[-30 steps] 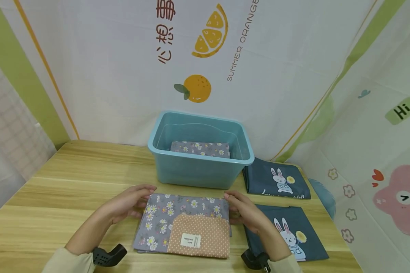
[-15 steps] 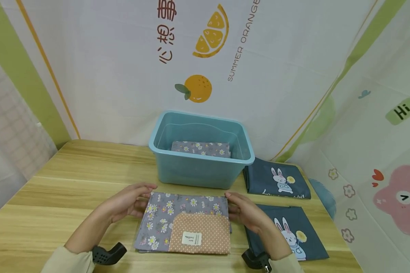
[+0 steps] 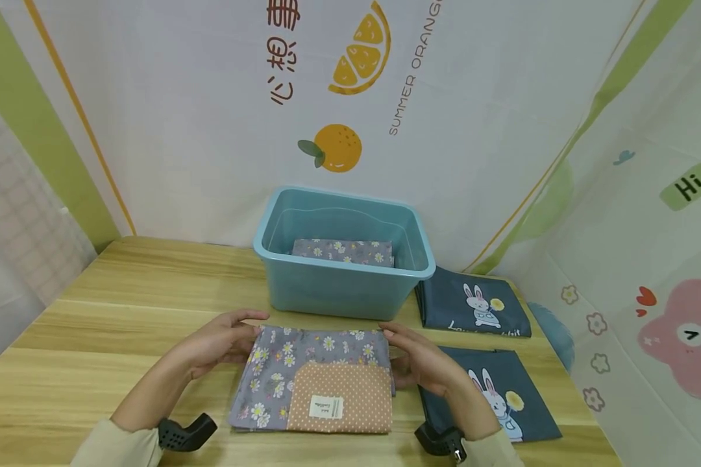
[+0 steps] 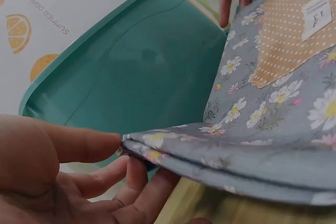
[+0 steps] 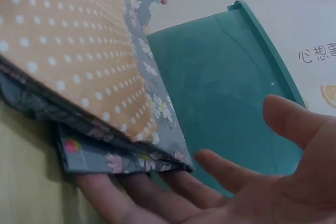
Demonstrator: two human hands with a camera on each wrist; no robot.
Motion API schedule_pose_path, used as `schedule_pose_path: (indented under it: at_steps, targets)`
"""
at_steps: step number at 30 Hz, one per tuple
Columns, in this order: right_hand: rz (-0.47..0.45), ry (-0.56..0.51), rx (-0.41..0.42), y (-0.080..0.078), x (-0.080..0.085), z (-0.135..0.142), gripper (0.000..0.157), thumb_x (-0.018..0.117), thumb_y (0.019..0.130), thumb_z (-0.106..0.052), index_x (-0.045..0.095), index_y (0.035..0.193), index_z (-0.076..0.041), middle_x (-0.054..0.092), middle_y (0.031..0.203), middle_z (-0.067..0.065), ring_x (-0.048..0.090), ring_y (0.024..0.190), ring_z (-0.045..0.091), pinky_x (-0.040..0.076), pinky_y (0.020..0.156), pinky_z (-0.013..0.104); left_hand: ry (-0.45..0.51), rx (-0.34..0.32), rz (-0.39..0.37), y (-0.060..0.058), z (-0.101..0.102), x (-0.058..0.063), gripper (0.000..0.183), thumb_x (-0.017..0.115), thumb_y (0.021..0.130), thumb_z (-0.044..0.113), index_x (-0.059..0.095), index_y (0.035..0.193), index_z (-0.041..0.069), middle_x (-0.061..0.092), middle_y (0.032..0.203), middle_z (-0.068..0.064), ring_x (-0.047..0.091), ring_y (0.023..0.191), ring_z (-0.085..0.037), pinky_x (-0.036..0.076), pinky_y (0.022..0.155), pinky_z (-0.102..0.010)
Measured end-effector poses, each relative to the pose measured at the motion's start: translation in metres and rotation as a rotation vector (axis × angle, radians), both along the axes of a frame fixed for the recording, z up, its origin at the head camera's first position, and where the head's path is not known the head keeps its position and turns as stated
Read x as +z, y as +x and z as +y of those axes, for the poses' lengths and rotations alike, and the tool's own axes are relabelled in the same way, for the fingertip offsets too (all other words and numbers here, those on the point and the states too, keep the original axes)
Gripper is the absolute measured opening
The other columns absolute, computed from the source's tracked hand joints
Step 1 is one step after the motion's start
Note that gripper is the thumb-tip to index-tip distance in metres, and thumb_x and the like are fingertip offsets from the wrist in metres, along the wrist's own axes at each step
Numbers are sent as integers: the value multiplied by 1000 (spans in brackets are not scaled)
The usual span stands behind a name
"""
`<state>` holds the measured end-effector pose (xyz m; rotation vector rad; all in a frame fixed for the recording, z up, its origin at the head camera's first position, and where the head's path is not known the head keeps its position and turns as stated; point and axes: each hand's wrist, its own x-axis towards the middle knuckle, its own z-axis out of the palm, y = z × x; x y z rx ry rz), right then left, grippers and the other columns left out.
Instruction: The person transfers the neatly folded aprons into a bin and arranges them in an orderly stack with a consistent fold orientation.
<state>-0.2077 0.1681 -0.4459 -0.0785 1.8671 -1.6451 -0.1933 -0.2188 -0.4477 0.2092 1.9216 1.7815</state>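
Note:
A folded grey daisy-print cloth (image 3: pixel 274 383) with a tan dotted pocket and white label lies in front of the blue bin. My left hand (image 3: pixel 224 340) pinches its far left corner. In the left wrist view, the thumb (image 4: pixel 86 145) meets the layered edge and the other fingers are below. At the opposite far corner is my right hand (image 3: pixel 423 363). Its thumb (image 5: pixel 294 121) stands apart from the cloth in the right wrist view, while several loosely extended fingers reach under the layers, their tips hidden.
The blue plastic bin (image 3: pixel 327 285) stands behind the cloth, with another folded daisy-print cloth (image 3: pixel 344 251) inside. Two folded dark cloths with rabbit prints, a rear one (image 3: pixel 444 301) and a front one (image 3: pixel 531 379), lie at the right. A printed curtain (image 3: pixel 210 130) hangs behind the wooden table (image 3: pixel 140 305).
The folded cloth has shifted slightly away from me, toward the bin. Both hands stay at its far corners with only small finger movements.

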Motion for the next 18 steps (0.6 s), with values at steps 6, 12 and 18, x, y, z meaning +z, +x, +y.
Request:
schedule_pose_path:
  at_steps: [6, 12, 18]
  targets:
    - [8, -5, -12, 0, -3, 2, 76, 51, 105, -35, 8, 163, -9, 22, 160, 33, 55, 131, 46, 60, 84, 49, -19, 36, -8, 0, 1, -2, 62, 49, 105, 16, 21, 155, -9, 56, 134, -28, 66, 111, -24, 57, 96, -46]
    - [30, -7, -2, -4, -11, 1, 78, 51, 105, -26, 5, 159, 6, 22, 161, 35, 46, 140, 43, 59, 91, 45, -32, 60, -24, -3, 1, -7, 74, 57, 102, 12, 13, 154, -16, 22, 157, -41, 45, 139, -47, 46, 111, -54]
    - [22, -47, 3, -7, -17, 0, 80, 56, 102, -18, 6, 155, 17, 42, 150, 33, 61, 118, 19, 57, 92, 35, 0, 22, -37, -6, 1, -10, 75, 60, 97, 4, 13, 148, -27, 12, 156, -45, 23, 147, -53, 34, 117, -55]
